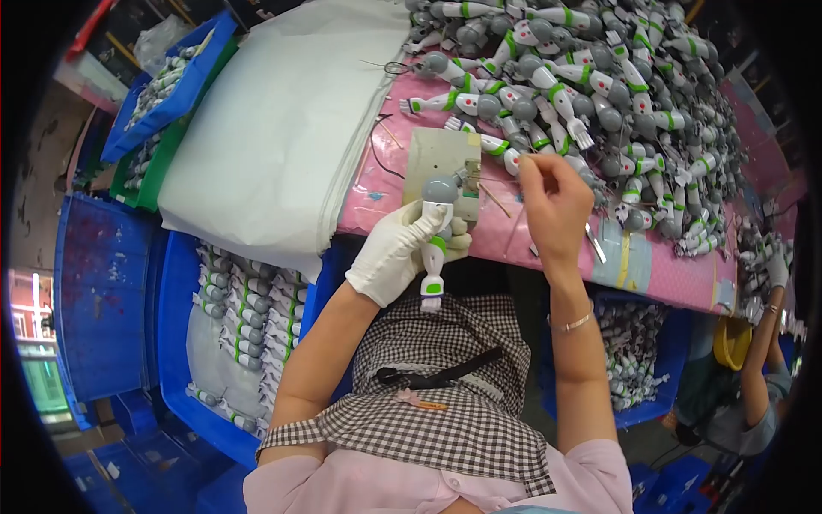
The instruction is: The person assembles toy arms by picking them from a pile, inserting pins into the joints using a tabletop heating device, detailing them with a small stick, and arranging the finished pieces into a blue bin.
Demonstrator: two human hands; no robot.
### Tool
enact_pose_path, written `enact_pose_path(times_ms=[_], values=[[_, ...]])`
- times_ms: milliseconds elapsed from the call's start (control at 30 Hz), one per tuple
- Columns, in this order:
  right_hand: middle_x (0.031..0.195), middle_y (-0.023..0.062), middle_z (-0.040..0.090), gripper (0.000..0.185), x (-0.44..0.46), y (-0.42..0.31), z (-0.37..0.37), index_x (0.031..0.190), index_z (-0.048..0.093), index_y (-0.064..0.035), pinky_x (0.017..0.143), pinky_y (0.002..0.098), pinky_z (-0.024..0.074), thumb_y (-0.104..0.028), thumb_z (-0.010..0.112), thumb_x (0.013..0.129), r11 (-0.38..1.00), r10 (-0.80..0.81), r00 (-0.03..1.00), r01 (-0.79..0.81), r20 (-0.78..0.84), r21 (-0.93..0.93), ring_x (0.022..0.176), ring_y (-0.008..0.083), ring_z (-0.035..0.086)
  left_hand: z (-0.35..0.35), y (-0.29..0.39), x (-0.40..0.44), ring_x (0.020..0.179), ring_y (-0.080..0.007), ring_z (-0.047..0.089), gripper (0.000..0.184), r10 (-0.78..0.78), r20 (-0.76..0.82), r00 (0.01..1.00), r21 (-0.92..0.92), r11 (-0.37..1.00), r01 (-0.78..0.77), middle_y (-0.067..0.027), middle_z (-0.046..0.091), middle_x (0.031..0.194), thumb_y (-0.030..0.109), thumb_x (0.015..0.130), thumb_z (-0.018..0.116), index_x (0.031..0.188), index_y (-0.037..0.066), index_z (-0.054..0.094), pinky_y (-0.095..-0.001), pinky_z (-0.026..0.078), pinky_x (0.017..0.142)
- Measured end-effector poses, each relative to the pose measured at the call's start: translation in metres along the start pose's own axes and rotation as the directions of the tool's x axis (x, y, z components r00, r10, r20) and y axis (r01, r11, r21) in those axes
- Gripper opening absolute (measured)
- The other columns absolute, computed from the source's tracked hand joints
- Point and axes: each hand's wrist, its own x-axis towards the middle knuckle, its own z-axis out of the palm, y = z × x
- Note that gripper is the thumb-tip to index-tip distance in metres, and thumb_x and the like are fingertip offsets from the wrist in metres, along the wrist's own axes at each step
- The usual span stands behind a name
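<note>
My left hand [390,259], in a white glove, is closed around a toy robot arm [433,259]. The toy arm is white with green bands, a grey ball-shaped shoulder pointing away from me and a small white hand hanging toward me. Its grey end lies over a pale metal plate [428,152] near the table's front edge. To the right, my bare right hand [556,204] is raised with fingers pinched together. Whatever is between those fingertips is too small to make out. A thin stick [495,200] rests on the pink table covering between plate and hand.
A large pile of toy arms [591,94] covers the table's back right. White sheets [274,111] lie left. Blue bins [174,343] of toy arms stand below on both sides. Scissors [595,243] lie near the front edge. Another person's gloved hand [777,267] is far right.
</note>
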Motion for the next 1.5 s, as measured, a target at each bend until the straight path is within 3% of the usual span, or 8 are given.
enact_pose_path(times_ms=[600, 733, 800, 867, 1000, 1067, 1267, 1500], values=[[0.099, 0.0123, 0.057, 0.038, -0.090, -0.025, 0.057, 0.098, 0.061, -0.0044, 0.077, 0.0375, 0.0425, -0.037, 0.042, 0.097, 0.672, -0.657, 0.744, 0.652, -0.124, 0.350, 0.087, 0.0270, 0.051, -0.014, -0.019, -0.037, 0.112, -0.0248, 0.050, 0.038, 0.214, 0.234, 0.948, -0.901, 0.414, 0.129, -0.0096, 0.054, 0.110, 0.024, 0.093, 0.054, 0.124, 0.005, 0.045, -0.0403, 0.043, 0.098], [0.092, 0.0121, 0.058, 0.028, -0.097, -0.021, 0.063, 0.107, 0.056, -0.0027, 0.057, 0.0282, 0.0453, -0.027, 0.053, 0.094, 0.891, -0.322, 0.940, 0.262, 0.112, 0.370, 0.067, 0.0148, 0.054, -0.046, -0.007, -0.059, 0.127, -0.0287, 0.042, 0.045, 0.454, 0.157, 0.877, -0.473, 0.814, -0.337, -0.0079, 0.052, 0.122, 0.030, 0.090, 0.057, 0.129, 0.011, 0.042, -0.0480, 0.037, 0.103], [0.086, 0.0072, 0.056, 0.026, -0.100, -0.028, 0.065, 0.108, 0.053, -0.0019, 0.047, 0.0206, 0.0423, -0.024, 0.046, 0.097, 0.588, 0.079, 0.651, -0.642, 0.755, 0.492, 0.062, 0.0089, 0.053, -0.052, -0.004, -0.073, 0.127, -0.0299, 0.042, 0.050, 0.401, 0.101, 0.910, -0.306, 0.883, -0.355, -0.0099, 0.048, 0.131, 0.031, 0.088, 0.061, 0.129, 0.010, 0.042, -0.0509, 0.037, 0.102], [0.081, 0.0052, 0.058, 0.015, -0.108, -0.027, 0.076, 0.100, 0.057, -0.0012, 0.043, 0.0187, 0.0442, -0.013, 0.050, 0.095, 0.515, 0.035, 0.646, -0.665, 0.762, 0.540, 0.056, 0.0068, 0.054, -0.065, 0.003, -0.082, 0.127, -0.0335, 0.041, 0.057, 0.373, 0.094, 0.923, -0.232, 0.910, -0.344, -0.0147, 0.044, 0.137, 0.034, 0.084, 0.065, 0.130, 0.009, 0.042, -0.0546, 0.038, 0.100], [0.079, 0.0068, 0.061, 0.007, -0.103, -0.032, 0.079, 0.082, 0.063, 0.0006, 0.053, 0.0225, 0.0513, -0.002, 0.069, 0.080, 0.809, -0.209, 0.835, -0.144, 0.509, 0.569, 0.063, 0.0122, 0.060, -0.091, 0.027, -0.113, 0.126, -0.0471, 0.037, 0.071, 0.173, 0.071, 0.982, -0.432, 0.893, -0.126, -0.0254, 0.035, 0.139, 0.049, 0.085, 0.059, 0.135, 0.005, 0.037, -0.0639, 0.038, 0.095], [0.084, 0.0107, 0.062, 0.020, -0.101, -0.030, 0.085, 0.087, 0.064, 0.0026, 0.055, 0.0277, 0.0515, -0.002, 0.075, 0.071, 0.699, -0.701, 0.675, 0.589, 0.229, 0.406, 0.066, 0.0198, 0.062, -0.095, 0.034, -0.126, 0.126, -0.0483, 0.035, 0.074, 0.015, 0.227, 0.974, -0.598, 0.791, 0.127, -0.0241, 0.035, 0.139, 0.057, 0.090, 0.042, 0.141, 0.005, 0.029, -0.0659, 0.037, 0.094], [0.092, 0.0150, 0.061, 0.027, -0.100, -0.020, 0.098, 0.089, 0.066, 0.0026, 0.065, 0.0318, 0.0545, 0.001, 0.074, 0.064, 0.577, -0.816, 0.536, 0.741, 0.215, 0.343, 0.080, 0.0259, 0.063, -0.120, 0.036, -0.157, 0.091, -0.0271, 0.065, 0.070, -0.151, 0.065, 0.986, -0.126, 0.979, 0.158, -0.0171, 0.053, 0.121, 0.040, 0.090, 0.055, 0.141, 0.000, 0.028, -0.0359, 0.054, 0.080], [0.110, 0.0078, 0.063, 0.041, -0.117, -0.028, 0.112, 0.121, 0.057, 0.0002, 0.077, 0.0224, 0.0500, 0.003, 0.065, 0.081, 0.892, -0.204, 0.732, -0.135, 0.651, 0.432, 0.090, 0.0099, 0.060, -0.124, 0.019, -0.168, 0.073, -0.0156, 0.058, 0.067, -0.130, -0.171, 0.977, 0.064, 0.988, 0.142, -0.0093, 0.059, 0.101, 0.034, 0.083, 0.064, 0.136, -0.001, 0.039, -0.0264, 0.047, 0.062]])
